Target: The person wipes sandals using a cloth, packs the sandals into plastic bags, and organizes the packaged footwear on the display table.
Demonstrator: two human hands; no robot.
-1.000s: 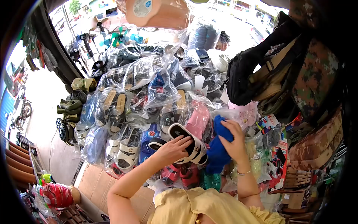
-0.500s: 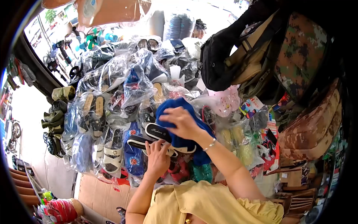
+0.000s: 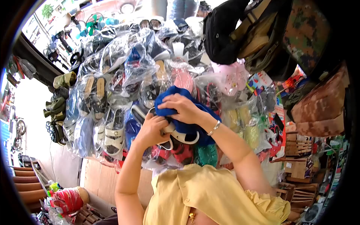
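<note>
My left hand (image 3: 151, 129) has its fingers closed round a pair of black slide sandals (image 3: 139, 113) with white sole edges. My right hand (image 3: 182, 107) presses a bunched blue cloth (image 3: 184, 91) onto the sandals, its fingers curled into the fabric. The cloth and my fingers cover much of the pair. Just beyond the cloth lies a pink item (image 3: 183, 80) in clear plastic. Plastic-wrapped white-strapped sandals (image 3: 113, 141) rest left of my left hand.
Plastic-bagged footwear (image 3: 129, 56) spreads across the display around my hands. A black backpack (image 3: 225, 33) and a camouflage bag (image 3: 320, 108) hang at the right. Pink clogs (image 3: 230, 77) sit beyond my right arm. A red string roll (image 3: 67, 201) is at lower left.
The sandals have tilted, and less of the printed insole shows. My left hand has moved up toward the cloth, now nearly touching my right hand. The view has shifted slightly.
</note>
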